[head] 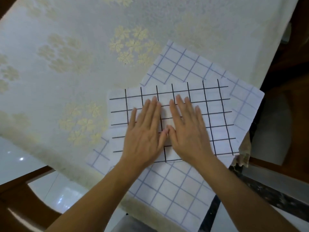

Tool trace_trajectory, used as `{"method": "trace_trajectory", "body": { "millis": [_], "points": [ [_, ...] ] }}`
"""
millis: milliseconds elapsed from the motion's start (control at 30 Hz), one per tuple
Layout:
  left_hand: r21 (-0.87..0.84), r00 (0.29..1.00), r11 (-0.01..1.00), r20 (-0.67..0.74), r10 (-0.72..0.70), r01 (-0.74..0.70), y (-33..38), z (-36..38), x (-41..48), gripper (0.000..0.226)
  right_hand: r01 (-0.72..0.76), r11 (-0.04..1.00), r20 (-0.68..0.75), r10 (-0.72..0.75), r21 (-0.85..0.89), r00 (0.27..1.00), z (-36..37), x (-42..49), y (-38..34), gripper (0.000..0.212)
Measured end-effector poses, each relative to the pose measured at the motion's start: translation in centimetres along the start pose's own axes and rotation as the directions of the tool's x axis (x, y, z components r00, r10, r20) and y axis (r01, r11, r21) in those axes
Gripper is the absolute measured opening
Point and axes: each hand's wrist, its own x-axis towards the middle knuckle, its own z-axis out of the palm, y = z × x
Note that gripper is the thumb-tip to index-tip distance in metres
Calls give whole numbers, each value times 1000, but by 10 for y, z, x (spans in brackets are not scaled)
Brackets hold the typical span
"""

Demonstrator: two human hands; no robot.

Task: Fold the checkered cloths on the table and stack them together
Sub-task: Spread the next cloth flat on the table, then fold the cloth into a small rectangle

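Cream tablecloth w/ pale gold floral clusters [80, 52] is covering the table and filling the left and top of the view; a dark wooden chair [18, 198] and glossy white floor tiles [11, 158] are showing at lower left. Moving right, the left hand [143, 131] is lying flat, fingers spread and fully open, gripping nothing, palm pressing down on the white cloth w/ black grid lines [214, 118]. That cloth is looking folded into a neat rectangle and is sitting on top of the larger white cloth w/ pale blue-purple grid lines [177, 186], which is lying at an angle near the table's right corner, partly overhanging the edge toward the camera. The right hand [189, 131] is just beside the left, thumbs touching, also flat and open, holding nothing, pressing the same black-grid cloth. Judging progress: the two cloths are already stacked; the hands seem to be smoothing the top one. Whether the blue-grid cloth is fully folded I can't tell, so it may need tidying and squaring w/ the top one. At far right, dark wood furniture [287, 52] and a lace trim [242, 156] are showing past the table edge.
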Motion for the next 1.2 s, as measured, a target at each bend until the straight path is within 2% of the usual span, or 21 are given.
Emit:
{"method": "trace_trajectory", "body": {
  "millis": [200, 433, 633, 733, 833, 900, 967, 1100, 1200],
  "points": [
    [56, 996, 998, 86, 5, -10, -1, 18, -33, 74, -4, 998, 37, 7, -64, 999, 15, -37, 18, 70],
    [27, 992, 992, 21, -121, 120, -34, 16, -61, 77, -152, 982, 62, 160, -114, 985, 2, -68, 87, 77],
    [-32, 986, 985, 21, -168, 168, -34, 8, -63, 80, -189, 974, 47, 197, -127, 979, -5, -75, 96, 77],
    [-57, 998, 997, -31, -61, 59, -21, -5, -47, 78, -218, 973, -36, 216, -71, 976, -14, -76, 90, 74],
    [-109, 986, 980, -53, 160, -165, 2, -18, -14, 71, -246, 967, -104, 239, -60, 965, -28, -80, 83, 70],
    [-126, 941, 933, -57, 333, -337, 21, -24, 13, 65, -264, 961, -121, 253, -86, 960, -36, -82, 79, 66],
    [-115, 861, 853, -87, 502, -509, 38, -29, 40, 60, -288, 951, -140, 272, -111, 952, -44, -82, 77, 61],
    [-33, 645, 646, -116, 755, -762, 63, -43, 98, 52, -337, 936, -210, 311, -104, 927, -53, -79, 77, 50],
    [8, 479, 480, -40, 877, -877, 79, -43, 135, 49, -363, 929, -207, 342, -71, 917, -51, -77, 75, 48]
  ]
}}
